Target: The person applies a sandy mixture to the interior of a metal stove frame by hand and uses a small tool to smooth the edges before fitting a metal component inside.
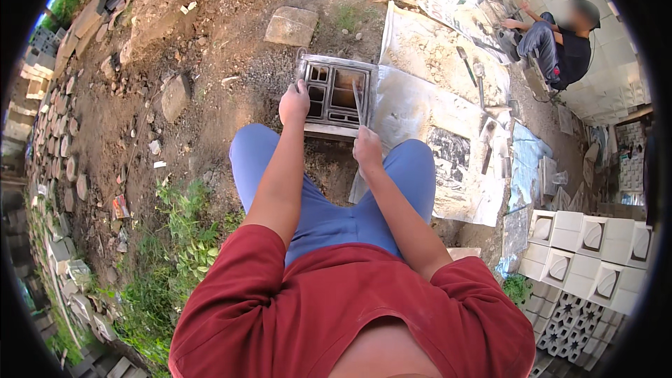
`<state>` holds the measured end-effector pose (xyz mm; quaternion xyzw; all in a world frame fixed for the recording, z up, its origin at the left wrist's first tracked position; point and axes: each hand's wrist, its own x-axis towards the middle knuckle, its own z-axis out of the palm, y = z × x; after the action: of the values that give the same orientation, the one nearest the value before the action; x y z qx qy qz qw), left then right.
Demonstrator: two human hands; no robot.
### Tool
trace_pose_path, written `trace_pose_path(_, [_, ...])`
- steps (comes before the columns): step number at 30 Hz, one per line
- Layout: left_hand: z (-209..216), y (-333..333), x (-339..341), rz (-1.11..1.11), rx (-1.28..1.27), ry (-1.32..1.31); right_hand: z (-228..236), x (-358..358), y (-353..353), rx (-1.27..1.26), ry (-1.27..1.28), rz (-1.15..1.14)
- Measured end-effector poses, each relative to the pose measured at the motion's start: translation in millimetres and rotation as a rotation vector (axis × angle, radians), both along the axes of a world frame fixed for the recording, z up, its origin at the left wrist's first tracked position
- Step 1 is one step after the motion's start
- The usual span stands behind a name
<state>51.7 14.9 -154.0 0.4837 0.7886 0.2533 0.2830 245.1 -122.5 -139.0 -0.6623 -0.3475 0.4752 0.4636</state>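
Observation:
In front of my knees a grey, box-like block mould [341, 128] rests on the ground. Bars divide its top into several rectangular openings, and the largest one shows brown inside. My left hand [294, 103] is closed on its left edge, thumb along the rim. At the lower right corner, my right hand [367, 150] is closed around a thin, light stick-like tool [360, 103]. That tool slants up over the right side of the mould, and its exact kind is too small to tell.
White sheets [402, 105] with a sandy pile [430, 49] and a shovel [467, 64] lie to the right. A co-worker [560, 45] sits at the far right. Pale hollow blocks [591, 238] are stacked at the lower right. A flat stone [292, 26] lies beyond the mould.

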Motion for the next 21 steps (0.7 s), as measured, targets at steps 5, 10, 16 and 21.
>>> trace_pose_path(5, [-4.0, 0.5, -6.6, 0.014, 0.003, 0.041, -7.8, -19.1, 1.2, -0.039, -0.057, -0.018])
trace_pose_path(10, [-1.2, -0.7, 0.8, 0.005, -0.002, 0.031, -26.9, -20.6, 0.1, 0.082, -0.055, -0.061])
trace_pose_path(16, [-1.4, -0.8, -0.6, 0.012, -0.001, 0.022, -33.1, -23.6, -1.3, 0.063, 0.032, -0.049])
trace_pose_path(21, [-1.0, -0.5, -2.2, 0.027, -0.024, 0.027, -32.4, -23.4, -1.9, 0.025, 0.034, -0.02])
